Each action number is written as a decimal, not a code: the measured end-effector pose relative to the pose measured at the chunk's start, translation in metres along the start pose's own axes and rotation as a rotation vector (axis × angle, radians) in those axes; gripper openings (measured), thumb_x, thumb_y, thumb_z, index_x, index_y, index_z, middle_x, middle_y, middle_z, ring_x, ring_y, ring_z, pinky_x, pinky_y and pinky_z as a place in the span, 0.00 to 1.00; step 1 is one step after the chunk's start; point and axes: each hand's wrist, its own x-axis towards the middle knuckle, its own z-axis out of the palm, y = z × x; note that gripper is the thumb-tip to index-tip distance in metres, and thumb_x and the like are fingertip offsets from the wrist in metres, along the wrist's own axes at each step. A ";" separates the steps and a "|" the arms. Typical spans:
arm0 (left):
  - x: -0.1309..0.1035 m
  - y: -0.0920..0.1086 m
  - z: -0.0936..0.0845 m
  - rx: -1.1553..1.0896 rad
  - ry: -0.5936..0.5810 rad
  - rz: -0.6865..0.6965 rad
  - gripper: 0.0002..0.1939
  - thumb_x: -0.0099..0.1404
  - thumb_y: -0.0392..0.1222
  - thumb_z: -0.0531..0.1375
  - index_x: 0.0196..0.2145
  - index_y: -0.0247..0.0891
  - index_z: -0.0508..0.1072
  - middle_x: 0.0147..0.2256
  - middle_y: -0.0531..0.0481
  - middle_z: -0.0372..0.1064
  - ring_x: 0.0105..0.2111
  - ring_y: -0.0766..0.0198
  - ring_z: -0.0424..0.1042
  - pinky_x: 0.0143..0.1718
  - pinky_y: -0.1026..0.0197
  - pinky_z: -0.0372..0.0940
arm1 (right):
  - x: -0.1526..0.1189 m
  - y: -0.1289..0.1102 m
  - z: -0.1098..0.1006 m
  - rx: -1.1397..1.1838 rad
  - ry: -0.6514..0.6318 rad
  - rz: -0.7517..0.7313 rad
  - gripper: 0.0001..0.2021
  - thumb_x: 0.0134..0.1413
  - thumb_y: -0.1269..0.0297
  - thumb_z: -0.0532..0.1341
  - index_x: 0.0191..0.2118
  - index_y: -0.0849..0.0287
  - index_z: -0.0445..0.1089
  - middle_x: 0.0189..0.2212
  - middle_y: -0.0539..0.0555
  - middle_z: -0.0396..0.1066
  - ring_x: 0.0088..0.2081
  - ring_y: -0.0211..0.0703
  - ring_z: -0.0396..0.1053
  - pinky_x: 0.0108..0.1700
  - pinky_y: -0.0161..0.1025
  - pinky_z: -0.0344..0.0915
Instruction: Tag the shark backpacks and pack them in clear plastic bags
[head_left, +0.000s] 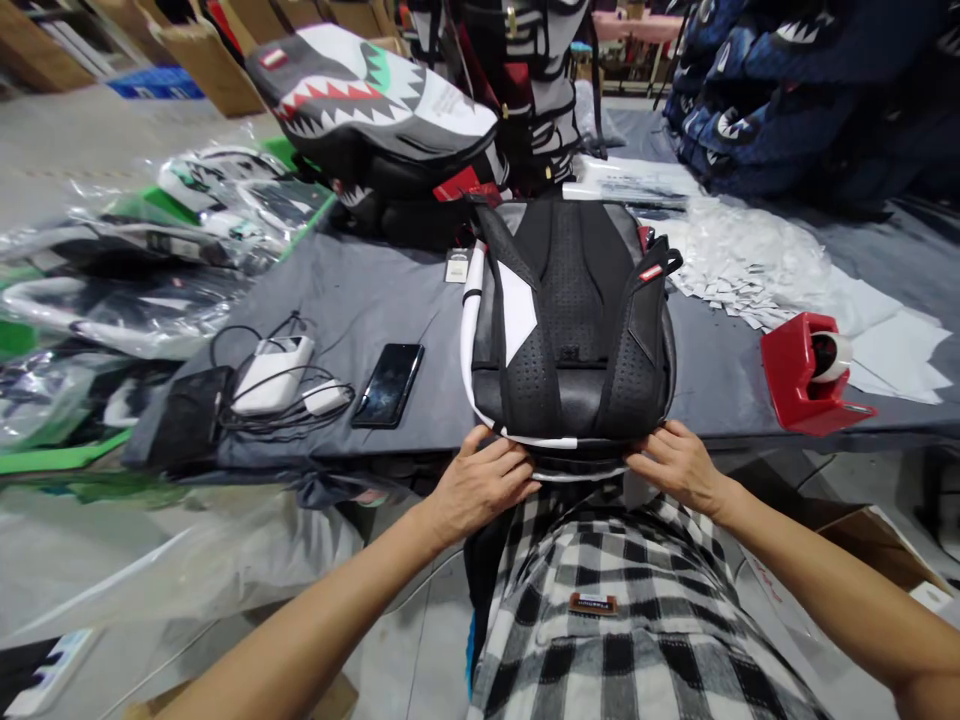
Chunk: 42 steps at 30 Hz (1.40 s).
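Pinched by both hands, one at each near corner, is the near edge of one backpack (568, 270). By the left hand (484, 482), the edge is held between thumb and curled fingers; by the right hand (677, 468), the opposite corner is pinched likewise, though how tightly cannot be told. The backpack is laid straps up just beyond the grip, on the table (405, 300), at its edge. Two straps (529, 385) are shown, and one tag (456, 266) is seen beyond the left hand. The step in hand is judged to be the handling of that near edge; for the next move, an even hold at both corners seems called for, so that nothing is skewed.

Left of the grip, one phone (388, 385) is laid, and farther left one white box (274, 375) is crossed by cables (259, 425). Right of the grip, one tape dispenser (795, 370) is set, fitted with one roll (837, 357). Beyond that, cards (739, 297) are heaped, too many to be counted. Farthest right, blue bags (757, 90) are stacked, their number unclear.
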 end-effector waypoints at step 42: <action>0.009 0.015 -0.041 -0.204 0.043 0.213 0.15 0.67 0.31 0.55 0.47 0.35 0.78 0.45 0.46 0.79 0.48 0.61 0.75 0.57 0.58 0.68 | -0.015 -0.004 -0.058 0.686 -0.168 0.435 0.17 0.63 0.75 0.51 0.49 0.53 0.72 0.36 0.55 0.77 0.39 0.43 0.76 0.42 0.39 0.72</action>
